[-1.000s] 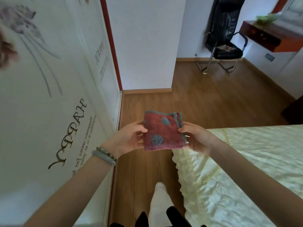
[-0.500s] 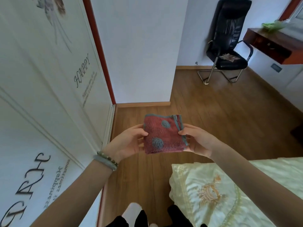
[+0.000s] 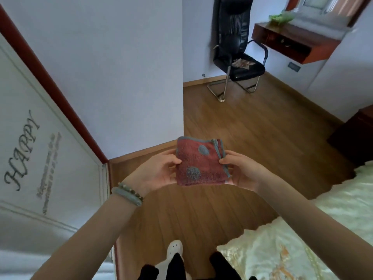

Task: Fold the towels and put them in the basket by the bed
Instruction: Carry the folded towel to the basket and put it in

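A small red towel (image 3: 199, 162) with grey dots and grey trim is folded into a square and held up flat in front of me, above the wooden floor. My left hand (image 3: 157, 172) pinches its left edge, thumb on top. My right hand (image 3: 242, 170) pinches its right edge along the grey trim. No basket shows in this view.
The bed (image 3: 302, 235) with a pale yellow satin cover fills the lower right. A white wardrobe door (image 3: 46, 158) lettered "HAPPY" stands at the left, a white wall (image 3: 121, 67) ahead. A black office chair (image 3: 236, 47) and a wall-mounted wooden desk (image 3: 292, 43) are at the back right.
My view has swung to the right and risen as I walk along the bed; the bed corner has slid lower right. Both hands keep the same hold on the folded towel.
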